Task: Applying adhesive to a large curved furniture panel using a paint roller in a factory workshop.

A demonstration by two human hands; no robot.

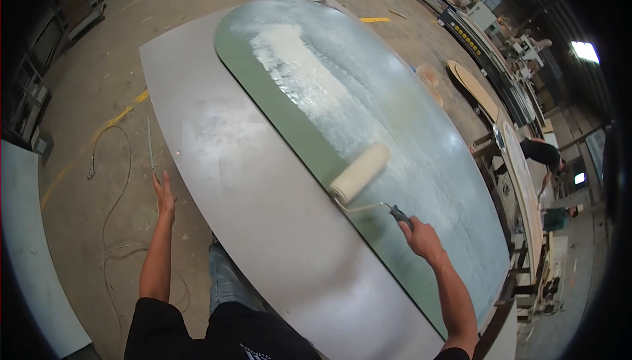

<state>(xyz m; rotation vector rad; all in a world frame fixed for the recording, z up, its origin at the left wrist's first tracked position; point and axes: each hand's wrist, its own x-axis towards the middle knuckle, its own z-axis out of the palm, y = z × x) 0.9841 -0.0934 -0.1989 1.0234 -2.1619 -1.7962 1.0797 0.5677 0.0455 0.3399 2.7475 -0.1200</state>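
Right hand: the right hand (421,238) is closed around the dark handle of a paint roller (360,173)
Roller: its pale sleeve lies on the green panel (289,123), near the panel's left edge
Panel: a long rounded sheet, whitish wet coating over most of it, lying on a larger grey board (217,156)
Left hand: the left hand (164,196) is open, fingers straight, holding nothing, beside the board's left edge
Floor: a thin cable (108,208) loops over the concrete

table: a wide grey flat table (224,162) is standing on the concrete floor (99,63)
on it: a long green rounded panel (276,96), coated wet white, is lying flat
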